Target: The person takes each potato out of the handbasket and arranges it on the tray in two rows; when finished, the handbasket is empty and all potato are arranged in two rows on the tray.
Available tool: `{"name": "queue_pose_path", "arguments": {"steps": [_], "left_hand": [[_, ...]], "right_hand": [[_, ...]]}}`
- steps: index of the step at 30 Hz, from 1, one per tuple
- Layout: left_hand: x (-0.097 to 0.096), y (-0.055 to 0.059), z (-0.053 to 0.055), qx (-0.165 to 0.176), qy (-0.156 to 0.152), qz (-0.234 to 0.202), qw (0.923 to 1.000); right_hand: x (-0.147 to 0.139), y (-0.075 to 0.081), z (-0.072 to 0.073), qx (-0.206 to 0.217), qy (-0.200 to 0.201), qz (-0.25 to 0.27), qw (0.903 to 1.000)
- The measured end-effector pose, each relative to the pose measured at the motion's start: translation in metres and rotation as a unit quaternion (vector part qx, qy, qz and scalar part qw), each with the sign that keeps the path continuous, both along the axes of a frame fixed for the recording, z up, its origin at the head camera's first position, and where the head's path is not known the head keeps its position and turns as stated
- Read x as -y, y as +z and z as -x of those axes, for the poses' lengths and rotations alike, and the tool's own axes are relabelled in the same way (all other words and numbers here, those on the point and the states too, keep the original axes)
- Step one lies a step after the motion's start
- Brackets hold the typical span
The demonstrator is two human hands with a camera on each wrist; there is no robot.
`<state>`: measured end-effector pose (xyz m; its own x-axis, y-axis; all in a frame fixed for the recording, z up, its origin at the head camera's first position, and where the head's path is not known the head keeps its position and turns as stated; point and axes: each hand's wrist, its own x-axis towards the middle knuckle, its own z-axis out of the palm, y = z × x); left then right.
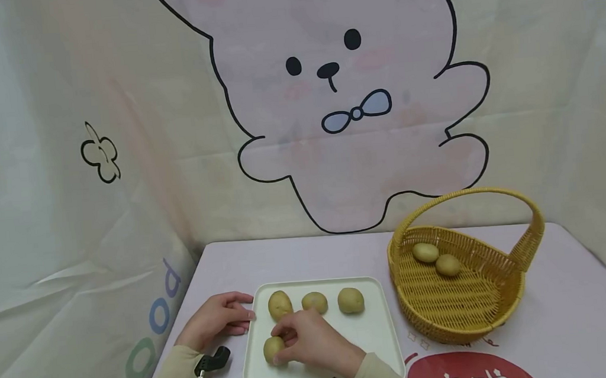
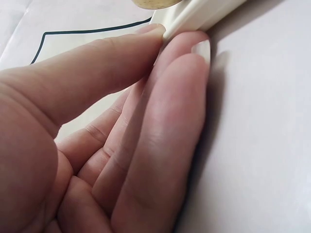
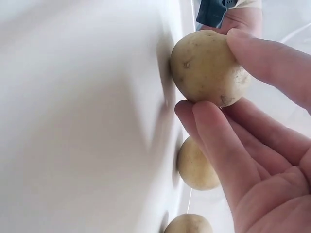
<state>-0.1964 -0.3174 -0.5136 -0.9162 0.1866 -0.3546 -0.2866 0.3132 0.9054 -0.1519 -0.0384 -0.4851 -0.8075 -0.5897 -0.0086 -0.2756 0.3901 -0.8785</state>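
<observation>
My right hand (image 1: 317, 341) pinches a potato (image 1: 274, 350) between thumb and fingertips at the near left of a white tray (image 1: 348, 351). Seen from the right wrist, that potato (image 3: 204, 68) is round and tan with a few dark marks, low over the tray surface. Three more potatoes lie along the tray's far side: a left one (image 1: 280, 305), a middle one (image 1: 314, 302) partly behind my right hand, and a right one (image 1: 351, 300). At the tray's left edge my left hand (image 1: 219, 320) grips the rim (image 2: 194, 22), thumb on one side and fingertips on the other.
A yellow wicker basket (image 1: 462, 313) with a tall arched handle stands right of the tray, holding two potatoes (image 1: 437, 259). The table has a pale cloth (image 1: 308, 257) with a red printed patch (image 1: 467, 372). A curtain with a cartoon bear (image 1: 355, 167) hangs behind.
</observation>
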Motion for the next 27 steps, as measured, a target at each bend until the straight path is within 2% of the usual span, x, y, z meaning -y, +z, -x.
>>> {"name": "queue_pose_path", "arguments": {"steps": [7,17,27], "left_hand": [[0.0008,-0.0013,-0.0001,-0.002,-0.002,-0.005,1.0000],[0.0015,-0.0028,0.0027,-0.002,-0.007,-0.002,1.0000],[-0.0013,0.0012,0.0013,0.010,0.011,0.018,0.9997]], "right_hand": [[-0.0039,0.0019,0.0003,-0.006,0.000,-0.014,0.9999],[-0.0024,0.0035,-0.0007,0.033,0.004,-0.002,0.9995],[-0.0063,0.0037,0.0011,0.000,0.009,-0.025,0.9997]]}}
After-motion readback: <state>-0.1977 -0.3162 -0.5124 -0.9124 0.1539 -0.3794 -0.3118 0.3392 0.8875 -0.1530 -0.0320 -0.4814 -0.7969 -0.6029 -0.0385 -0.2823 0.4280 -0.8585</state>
